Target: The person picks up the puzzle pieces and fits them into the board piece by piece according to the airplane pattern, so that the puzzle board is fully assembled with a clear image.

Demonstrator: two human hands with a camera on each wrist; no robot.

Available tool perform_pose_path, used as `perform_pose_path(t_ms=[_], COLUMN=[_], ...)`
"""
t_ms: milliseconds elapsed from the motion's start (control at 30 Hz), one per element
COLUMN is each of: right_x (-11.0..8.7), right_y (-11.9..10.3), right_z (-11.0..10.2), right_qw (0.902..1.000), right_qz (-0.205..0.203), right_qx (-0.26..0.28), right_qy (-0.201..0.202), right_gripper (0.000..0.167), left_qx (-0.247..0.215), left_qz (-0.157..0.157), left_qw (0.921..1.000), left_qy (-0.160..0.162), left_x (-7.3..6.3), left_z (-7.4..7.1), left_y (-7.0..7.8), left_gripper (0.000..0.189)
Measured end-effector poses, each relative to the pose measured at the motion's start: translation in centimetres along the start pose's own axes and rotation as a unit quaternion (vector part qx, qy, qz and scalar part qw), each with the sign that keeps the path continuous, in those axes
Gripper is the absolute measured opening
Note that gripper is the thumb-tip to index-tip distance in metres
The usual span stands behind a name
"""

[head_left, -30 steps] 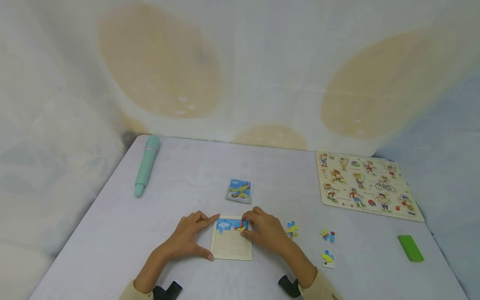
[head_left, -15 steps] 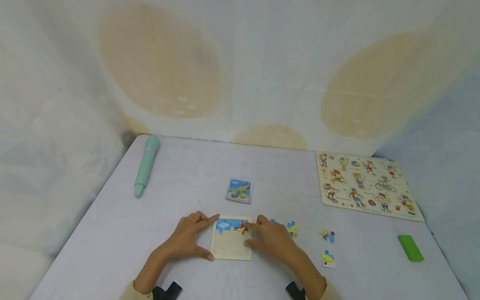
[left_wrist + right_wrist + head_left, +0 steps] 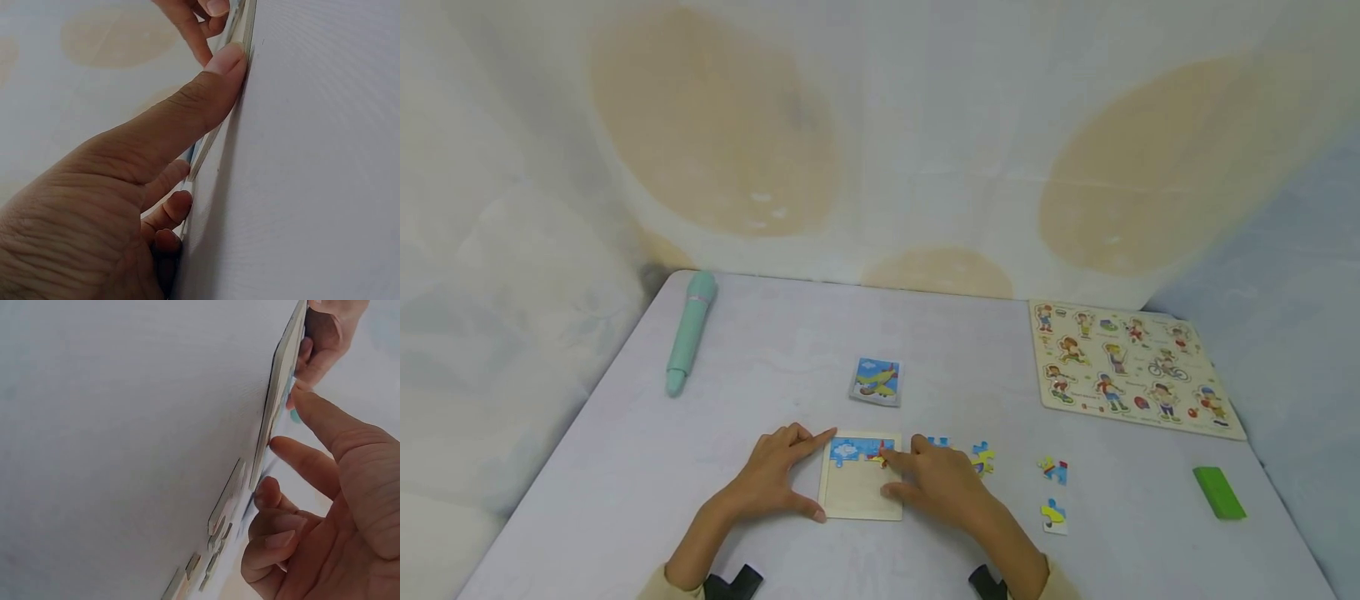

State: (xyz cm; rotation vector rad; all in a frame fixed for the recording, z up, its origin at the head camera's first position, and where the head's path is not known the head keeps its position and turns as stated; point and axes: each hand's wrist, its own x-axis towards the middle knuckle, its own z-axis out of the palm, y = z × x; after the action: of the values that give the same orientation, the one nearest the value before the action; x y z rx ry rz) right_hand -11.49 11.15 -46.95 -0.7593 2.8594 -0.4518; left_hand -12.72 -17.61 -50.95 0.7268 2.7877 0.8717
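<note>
- Wooden puzzle tray (image 3: 859, 496), flat on the desk (image 3: 760, 325), between both hands; blue jigsaw pieces (image 3: 847, 450) along its far side.
- Left hand (image 3: 777, 471): fingers released, thumb and forefinger touching the tray's left corners.
- Right hand (image 3: 946, 485): released, forefinger touching a red-and-yellow piece (image 3: 882, 446).
- Loose jigsaw pieces (image 3: 1054, 518), rightward.

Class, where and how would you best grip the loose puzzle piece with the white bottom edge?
Probably pinch the puzzle piece by its left and right edges, the right hand coming from above and the near side: it lies flat, and another piece lies just beyond it.
</note>
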Motion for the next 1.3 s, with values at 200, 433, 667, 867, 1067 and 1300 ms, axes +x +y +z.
perform_pose_path(t_ms=[200,433,667,867,1067,1300], right_x=[-0.3,-0.8,-1.2,-1.4,-1.5,-1.7], right_y=[0.3,1.8,2.7,3.4,4.3,5.0], right_z=[-0.4,-0.9,-1.3,-1.4,-1.4,-1.7], right_qw=[0.9979,0.9842,0.9694,0.967,0.9668,0.965], right_qz=[0.039,0.092,0.125,0.129,0.142,0.158], right_qx=[0.046,0.142,0.199,0.203,0.195,0.193], right_qy=[0.024,0.051,0.07,0.085,0.086,0.08], right_gripper=[0.058,0.055,0.047,0.046,0.045,0.041], left_qx=[-0.004,-0.012,-0.009,-0.01,-0.012,-0.016], left_qz=[-0.002,-0.004,-0.002,-0.002,0.0,-0.001], left_qw=[1.0,0.9999,1.0,1.0,0.9999,0.9999], left_qy=[0.0,-0.001,0.0,-0.002,0.0,0.0], left_x=[0.0,0.0,0.0,0.0,0.0,0.0], left_z=[0.0,-0.1,-0.1,0.0,-0.1,-0.2], left_y=[0.1,0.3,0.2,0.2,0.2,0.3], left_gripper=[0.108,0.108,0.107,0.108,0.109,0.108])
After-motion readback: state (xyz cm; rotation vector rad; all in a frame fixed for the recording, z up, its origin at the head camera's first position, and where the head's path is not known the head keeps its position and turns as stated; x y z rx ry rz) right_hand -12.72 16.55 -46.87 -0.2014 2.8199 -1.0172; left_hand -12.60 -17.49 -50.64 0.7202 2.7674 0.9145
